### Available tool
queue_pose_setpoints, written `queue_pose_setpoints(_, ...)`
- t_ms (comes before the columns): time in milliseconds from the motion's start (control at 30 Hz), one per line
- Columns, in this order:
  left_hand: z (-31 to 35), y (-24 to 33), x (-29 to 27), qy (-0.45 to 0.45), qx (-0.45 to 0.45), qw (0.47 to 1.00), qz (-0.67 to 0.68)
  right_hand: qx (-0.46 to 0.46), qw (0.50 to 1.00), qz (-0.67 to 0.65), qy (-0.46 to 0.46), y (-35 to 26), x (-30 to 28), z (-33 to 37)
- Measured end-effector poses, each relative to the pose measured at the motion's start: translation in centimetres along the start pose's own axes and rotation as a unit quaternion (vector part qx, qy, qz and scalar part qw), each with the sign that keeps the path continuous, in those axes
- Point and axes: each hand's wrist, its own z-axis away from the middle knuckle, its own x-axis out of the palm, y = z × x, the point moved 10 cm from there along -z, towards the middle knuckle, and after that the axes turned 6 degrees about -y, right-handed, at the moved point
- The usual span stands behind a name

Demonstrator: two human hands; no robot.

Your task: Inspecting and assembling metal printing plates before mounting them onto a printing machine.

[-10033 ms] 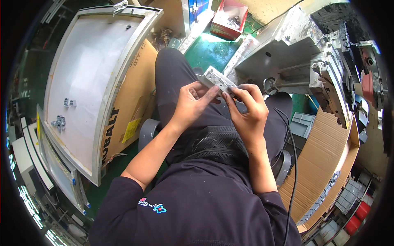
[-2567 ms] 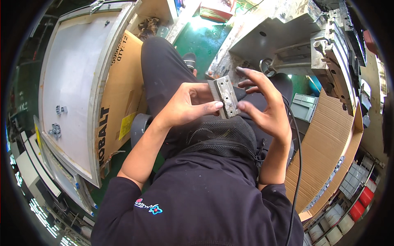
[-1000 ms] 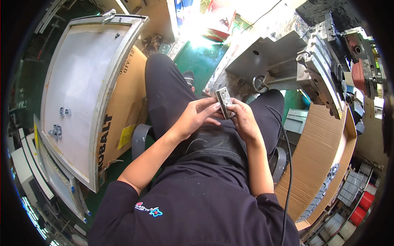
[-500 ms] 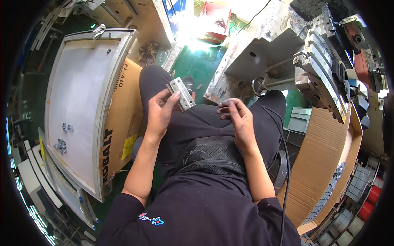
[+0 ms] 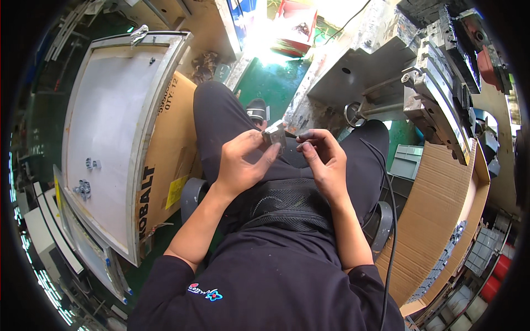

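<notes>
My left hand (image 5: 240, 160) grips a small silver metal block (image 5: 276, 139) between thumb and fingers, above my lap. The block is tilted, with an end and a narrow side showing. Close to its right is my right hand (image 5: 328, 164), apart from the block by a small gap. Its thumb and fingers are curled together in a pinch, and the fingertips look dark. Whether something small lies between them I cannot make out.
On the left, a white framed panel (image 5: 113, 110) holds several small metal pieces (image 5: 83, 190), beside a cardboard box (image 5: 171, 149). To the right are an open carton (image 5: 425, 215) and a machine handwheel (image 5: 351, 115). A black cable (image 5: 392, 231) runs past my right arm.
My left hand has moved right, toward my right hand, and turned the block from its broad holed face to a narrower side. The right hand's fingers have curled a little differently.
</notes>
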Motion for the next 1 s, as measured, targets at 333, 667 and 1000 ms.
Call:
queue_pose_setpoints(333,1.0,3.9,0.7,-0.003,0.131,0.991,-0.007,-0.232,0.943,0.238,-0.01,-6.8,2.8,2.0)
queue_pose_setpoints(667,1.1,4.3,0.9,-0.011,0.151,0.989,-0.004,-0.252,0.933,0.255,-0.011,-8.3,3.3,2.2)
queue_pose_setpoints(1000,1.2,4.5,0.8,0.008,0.169,0.986,-0.002,-0.272,0.924,0.268,0.0,-8.9,3.4,2.6)
